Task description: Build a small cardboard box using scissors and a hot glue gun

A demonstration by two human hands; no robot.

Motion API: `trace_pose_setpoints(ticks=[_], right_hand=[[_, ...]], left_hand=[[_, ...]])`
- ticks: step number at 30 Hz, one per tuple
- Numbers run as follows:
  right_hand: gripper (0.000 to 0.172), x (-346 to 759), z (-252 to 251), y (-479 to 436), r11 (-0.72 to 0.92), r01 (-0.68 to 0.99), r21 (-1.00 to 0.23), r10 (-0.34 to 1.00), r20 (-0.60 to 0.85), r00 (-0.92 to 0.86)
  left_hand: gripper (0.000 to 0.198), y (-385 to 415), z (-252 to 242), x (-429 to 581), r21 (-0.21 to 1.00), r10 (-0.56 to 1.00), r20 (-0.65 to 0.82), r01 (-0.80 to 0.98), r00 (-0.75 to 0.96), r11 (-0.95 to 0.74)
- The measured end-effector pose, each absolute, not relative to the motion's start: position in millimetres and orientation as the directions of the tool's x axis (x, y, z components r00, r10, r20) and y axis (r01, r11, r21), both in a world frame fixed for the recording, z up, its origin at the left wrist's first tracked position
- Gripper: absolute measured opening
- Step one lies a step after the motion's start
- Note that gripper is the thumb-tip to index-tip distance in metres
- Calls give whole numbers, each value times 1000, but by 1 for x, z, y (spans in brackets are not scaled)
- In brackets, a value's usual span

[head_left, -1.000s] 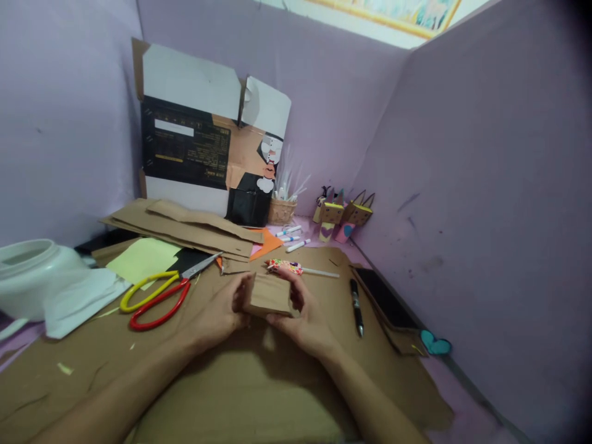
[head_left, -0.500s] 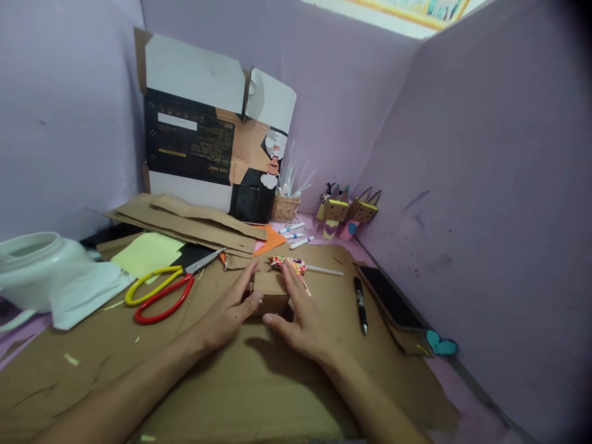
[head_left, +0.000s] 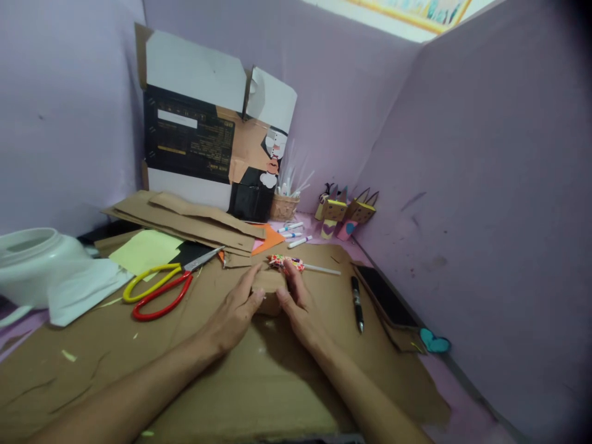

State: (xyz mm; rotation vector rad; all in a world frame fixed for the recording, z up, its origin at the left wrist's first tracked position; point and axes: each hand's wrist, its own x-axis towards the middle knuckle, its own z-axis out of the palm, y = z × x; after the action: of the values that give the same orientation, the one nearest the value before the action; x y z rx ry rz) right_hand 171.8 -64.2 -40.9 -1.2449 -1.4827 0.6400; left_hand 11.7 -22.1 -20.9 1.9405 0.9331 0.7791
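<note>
A small brown cardboard box (head_left: 270, 290) sits on the cardboard sheet, with a hand on each side of it. My left hand (head_left: 238, 308) is pressed along its left side, thumb at the front corner. My right hand (head_left: 298, 302) closes on the right side, its thumb on the front edge. Both palms hide the box's sides. Just behind it lies a lollipop (head_left: 287, 263) in a colourful wrapper with a white stick. Scissors (head_left: 161, 290) with one yellow and one red handle lie open to the left.
A white ceramic pot (head_left: 41, 265) and a tissue stand at the left. Cardboard strips (head_left: 185, 225) lie in front of an unfolded printed carton (head_left: 194, 142). A pen (head_left: 357, 305), a phone (head_left: 386, 296) and a blue heart cutout (head_left: 435, 340) lie right; markers (head_left: 296, 234) and cardboard figures (head_left: 335, 209) are behind.
My right hand has drawn in against the box, and its thumb has moved up onto the front edge. My left hand stays at the left side. The view has shifted slightly.
</note>
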Motion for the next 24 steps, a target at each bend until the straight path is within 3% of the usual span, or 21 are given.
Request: trace_pose_setpoints(ticks=[13, 19, 24], right_hand=[[48, 171, -48, -61, 406, 465, -787, 881, 472, 29], [55, 175, -46, -61, 381, 429, -819, 899, 437, 34], [53, 174, -51, -61, 414, 533, -738, 871, 491, 4]], left_hand=[[57, -22, -24, 13, 739, 769, 273, 386, 578, -552], [55, -19, -29, 13, 665, 739, 338, 408, 584, -626], [51, -17, -32, 14, 596, 704, 409, 414, 581, -688]])
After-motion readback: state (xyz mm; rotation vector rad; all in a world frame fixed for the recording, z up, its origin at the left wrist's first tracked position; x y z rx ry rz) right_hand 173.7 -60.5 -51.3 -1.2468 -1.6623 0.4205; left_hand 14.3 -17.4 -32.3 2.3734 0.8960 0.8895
